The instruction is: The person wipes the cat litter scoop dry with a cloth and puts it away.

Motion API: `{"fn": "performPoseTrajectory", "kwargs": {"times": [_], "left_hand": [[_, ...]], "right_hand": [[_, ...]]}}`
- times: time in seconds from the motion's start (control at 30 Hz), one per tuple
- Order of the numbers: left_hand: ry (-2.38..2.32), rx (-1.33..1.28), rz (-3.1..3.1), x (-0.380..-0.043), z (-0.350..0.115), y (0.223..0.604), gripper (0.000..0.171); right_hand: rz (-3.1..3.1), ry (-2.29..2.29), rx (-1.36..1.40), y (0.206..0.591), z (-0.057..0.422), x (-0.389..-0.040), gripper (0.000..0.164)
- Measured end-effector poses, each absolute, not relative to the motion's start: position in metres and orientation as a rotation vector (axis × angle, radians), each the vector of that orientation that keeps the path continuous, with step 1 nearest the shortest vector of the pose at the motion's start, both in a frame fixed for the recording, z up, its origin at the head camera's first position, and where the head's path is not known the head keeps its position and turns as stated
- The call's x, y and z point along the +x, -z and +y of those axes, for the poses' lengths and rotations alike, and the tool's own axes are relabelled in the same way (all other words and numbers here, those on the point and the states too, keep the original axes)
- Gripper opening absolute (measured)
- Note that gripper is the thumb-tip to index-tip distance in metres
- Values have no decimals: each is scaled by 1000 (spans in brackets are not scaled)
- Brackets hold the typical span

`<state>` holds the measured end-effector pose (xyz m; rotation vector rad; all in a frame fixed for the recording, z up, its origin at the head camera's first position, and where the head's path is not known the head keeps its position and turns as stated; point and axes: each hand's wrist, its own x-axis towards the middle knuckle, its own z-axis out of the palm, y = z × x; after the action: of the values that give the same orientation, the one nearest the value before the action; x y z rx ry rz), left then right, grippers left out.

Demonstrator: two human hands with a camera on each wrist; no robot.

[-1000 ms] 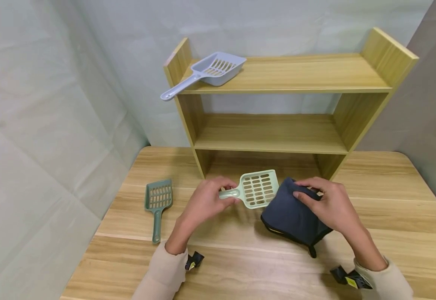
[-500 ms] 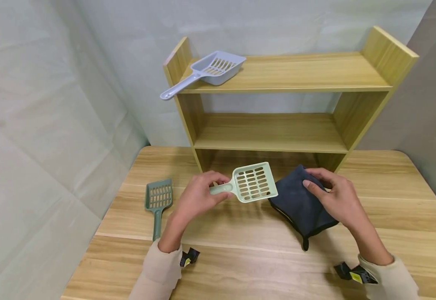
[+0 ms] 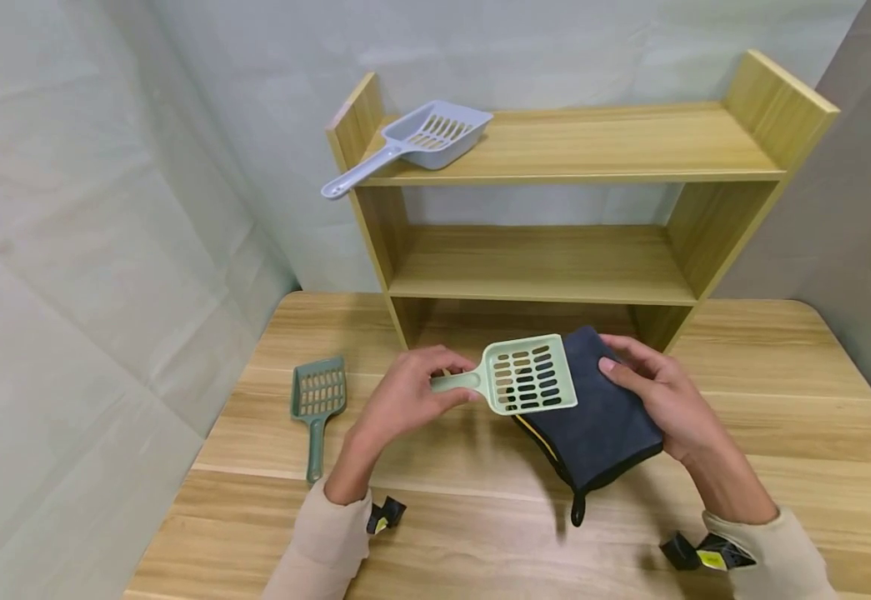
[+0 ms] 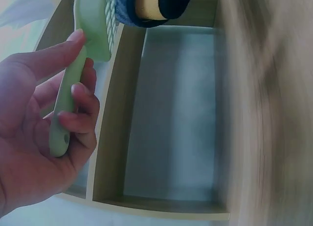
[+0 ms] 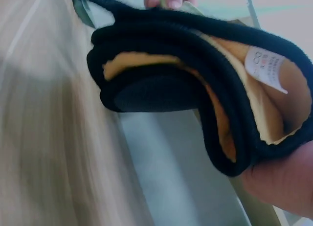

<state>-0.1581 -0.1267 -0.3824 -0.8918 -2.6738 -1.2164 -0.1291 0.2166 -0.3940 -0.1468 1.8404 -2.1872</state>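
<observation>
Item one: pale green slotted scoop (image 3: 488, 382); you hold it by the handle in your left hand (image 3: 407, 393), thumb and fingers clamped round it; it is raised above the bench (image 3: 480, 537), before the lower front edge of the wooden shelf (image 3: 543, 260); in the head view its blade overlaps the left side of item two, though whether they touch you cannot tell.

Item two: navy fabric piece (image 3: 603, 417), black-edged, with a hanging loop (image 3: 578, 508), orange-yellow lining (image 5: 142, 60) and white label (image 5: 266, 69); your right hand (image 3: 660, 392) grips its right side, thumb on the outer face; it hangs above the bench, bent over in the right wrist view.

Item three: dark green slotted scoop (image 3: 317, 417); lies near the bench's left edge, handle towards the front edge.

Item four: grey-lavender slotted scoop (image 3: 438, 158); rests at the left end of the shelf's top board, handle projecting past the front left corner; the shelf itself stands towards the bench's back edge.
</observation>
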Motion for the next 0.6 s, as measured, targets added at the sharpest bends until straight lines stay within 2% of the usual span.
{"fn": "performPoseTrajectory", "kwargs": {"times": [0.33, 0.6], "left_hand": [[1295, -917, -2640, -157, -118, 387, 30], [1305, -931, -2605, -158, -112, 393, 32]], "right_hand": [[1631, 2213, -199, 397, 205, -127, 34], [1514, 2275, -378, 407, 199, -127, 43]]}}
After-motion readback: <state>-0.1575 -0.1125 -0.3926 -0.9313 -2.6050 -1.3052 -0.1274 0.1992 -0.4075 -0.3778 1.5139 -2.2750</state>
